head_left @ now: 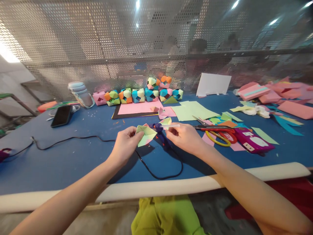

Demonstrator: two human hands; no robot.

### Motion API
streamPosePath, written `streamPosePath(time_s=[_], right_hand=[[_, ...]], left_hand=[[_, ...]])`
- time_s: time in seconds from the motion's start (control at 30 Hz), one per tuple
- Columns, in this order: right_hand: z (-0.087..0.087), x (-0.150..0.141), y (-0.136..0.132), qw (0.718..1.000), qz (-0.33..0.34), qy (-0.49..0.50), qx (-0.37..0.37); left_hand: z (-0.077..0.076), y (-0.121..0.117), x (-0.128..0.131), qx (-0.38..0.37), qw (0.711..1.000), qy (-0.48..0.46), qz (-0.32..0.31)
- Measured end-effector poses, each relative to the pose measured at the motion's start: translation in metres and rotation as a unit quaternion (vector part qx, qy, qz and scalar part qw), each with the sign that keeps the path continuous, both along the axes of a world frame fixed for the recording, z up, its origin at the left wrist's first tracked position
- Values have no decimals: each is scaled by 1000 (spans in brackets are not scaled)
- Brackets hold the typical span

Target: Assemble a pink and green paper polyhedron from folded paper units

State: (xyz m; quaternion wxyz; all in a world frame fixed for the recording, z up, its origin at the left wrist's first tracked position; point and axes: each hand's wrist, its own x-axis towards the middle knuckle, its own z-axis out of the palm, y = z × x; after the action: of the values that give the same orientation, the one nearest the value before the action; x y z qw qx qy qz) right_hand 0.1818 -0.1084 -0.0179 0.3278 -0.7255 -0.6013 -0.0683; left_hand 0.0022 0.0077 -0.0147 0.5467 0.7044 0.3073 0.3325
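L hand (pixel 127 139) w/ green paper (pixel 147 134)

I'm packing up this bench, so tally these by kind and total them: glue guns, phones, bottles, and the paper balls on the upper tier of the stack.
Glue guns: 1
Phones: 1
Bottles: 1
Upper-tier paper balls: 2
Total: 5

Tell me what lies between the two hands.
In the head view, between left hand and right hand: folded paper, a dark-blue glue gun, a whitish stick, and another paper piece.
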Motion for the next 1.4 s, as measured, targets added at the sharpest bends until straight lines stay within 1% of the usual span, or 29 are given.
streamPosePath(time_s=[0.07,0.13,0.17,0.23,0.3,0.37,0.47,0.53,0.67,0.73,0.8,0.9,1.0,1.1,1.23,1.33,1.4], right_hand=[[-2,3,5,999,-10,27,-44],[-6,2,10,994,16,72,-87],[-8,1,13,990,30,92,-100],[-14,-2,18,986,46,117,-105],[-20,-6,23,985,50,136,-97],[-22,-7,26,982,40,159,-90],[-20,-8,27,978,9,191,-80],[-16,-7,24,977,1,204,-59],[-8,-9,12,967,35,251,26],[-5,-12,6,962,47,264,48],[-5,-16,2,965,58,247,58],[-8,-21,0,976,84,190,66],[-10,-24,1,989,61,117,62],[-10,-24,2,996,44,54,53],[-11,-22,2,998,35,-12,50],[-13,-22,1,996,19,-55,61],[-14,-21,1,994,22,-73,73]], left_hand=[[-1,1,0,2,1000,-3,5],[-2,1,1,0,1000,3,6],[-2,0,1,-1,1000,5,5],[-3,0,0,4,1000,7,3],[-3,0,0,10,1000,4,4],[-4,2,0,16,1000,5,8],[-6,8,0,25,999,10,18],[-7,12,0,36,999,18,32],[-6,18,1,50,997,29,60],[-5,20,1,48,996,28,65],[-6,22,1,51,996,31,70],[-9,25,2,61,995,40,74],[-10,25,2,73,994,52,70],[-9,23,3,94,992,63,63],[-7,22,3,109,990,71,60],[-8,22,2,111,989,79,60],[-9,23,2,122,987,81,62]])
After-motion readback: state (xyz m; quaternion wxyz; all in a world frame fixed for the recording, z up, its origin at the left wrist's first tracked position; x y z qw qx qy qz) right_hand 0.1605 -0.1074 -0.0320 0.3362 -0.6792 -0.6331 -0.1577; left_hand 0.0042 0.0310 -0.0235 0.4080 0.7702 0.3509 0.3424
